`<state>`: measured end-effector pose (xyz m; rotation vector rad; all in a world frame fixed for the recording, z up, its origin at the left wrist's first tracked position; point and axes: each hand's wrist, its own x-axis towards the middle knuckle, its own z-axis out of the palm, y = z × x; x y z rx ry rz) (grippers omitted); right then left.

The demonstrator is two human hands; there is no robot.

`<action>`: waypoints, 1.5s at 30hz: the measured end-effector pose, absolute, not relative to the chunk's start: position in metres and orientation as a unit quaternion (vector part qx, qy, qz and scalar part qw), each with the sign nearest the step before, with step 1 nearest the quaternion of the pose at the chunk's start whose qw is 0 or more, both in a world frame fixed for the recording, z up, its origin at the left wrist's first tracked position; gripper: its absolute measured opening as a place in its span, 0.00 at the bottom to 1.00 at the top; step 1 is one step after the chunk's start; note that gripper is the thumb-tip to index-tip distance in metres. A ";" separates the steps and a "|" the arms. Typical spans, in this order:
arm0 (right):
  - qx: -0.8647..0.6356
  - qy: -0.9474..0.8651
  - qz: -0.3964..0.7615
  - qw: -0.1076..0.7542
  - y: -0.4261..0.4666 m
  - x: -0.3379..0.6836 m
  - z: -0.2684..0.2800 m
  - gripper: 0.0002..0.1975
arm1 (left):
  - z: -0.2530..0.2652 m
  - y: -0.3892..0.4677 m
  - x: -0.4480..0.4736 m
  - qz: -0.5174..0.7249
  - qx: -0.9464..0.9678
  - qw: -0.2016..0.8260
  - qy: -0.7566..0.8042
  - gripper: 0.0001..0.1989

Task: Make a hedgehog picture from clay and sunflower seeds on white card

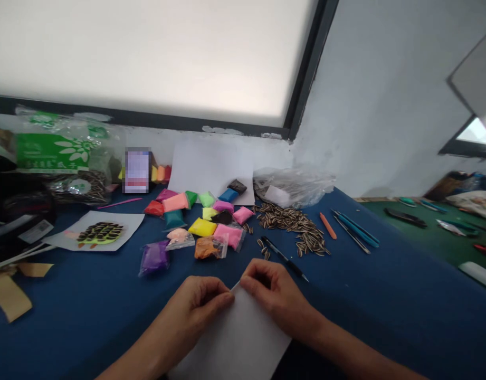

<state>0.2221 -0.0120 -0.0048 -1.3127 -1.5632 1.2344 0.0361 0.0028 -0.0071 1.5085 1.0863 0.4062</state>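
Both hands pinch the far edge of a sheet of white paper (pixel 238 338) at the front of the blue-covered table. My left hand (pixel 199 306) grips the edge between thumb and fingers. Just to its right, my right hand (pixel 272 293) pinches the same edge near the corner. The sheet's lower part runs out of view. Beyond my right hand lies a black pen (pixel 284 257), with a few sunflower seeds (pixel 263 248) beside it. Colourful packets of modelling clay (pixel 203 227) are spread past my hands, a purple packet (pixel 154 257) being nearest on the left.
A heap of sunflower seeds (pixel 292 224) lies by a clear plastic bag (pixel 294 186). Blue tweezers (pixel 355 227) and an orange tool (pixel 328 226) are to the right. At left, a seed-and-clay turtle figure (pixel 100 234) rests on paper, near a green-labelled seed bag (pixel 64 153).
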 end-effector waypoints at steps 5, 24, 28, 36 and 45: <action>-0.533 -0.600 0.444 0.397 0.005 0.247 0.001 0.13 | -0.005 0.006 0.030 0.187 0.633 0.592 0.462 0.20; -0.507 -0.562 0.575 0.311 0.006 0.253 0.010 0.13 | 0.005 0.023 0.004 0.334 0.479 0.598 0.549 0.24; -0.488 -0.584 0.604 0.235 0.003 0.253 0.012 0.14 | 0.003 0.022 0.003 0.298 0.510 0.596 0.545 0.24; -0.455 -0.608 0.623 0.185 -0.012 0.234 0.011 0.12 | -0.004 0.016 0.016 0.236 0.640 0.568 0.460 0.21; -0.471 -0.626 0.558 0.273 -0.016 0.227 0.005 0.13 | 0.002 0.014 0.015 0.211 0.658 0.571 0.443 0.19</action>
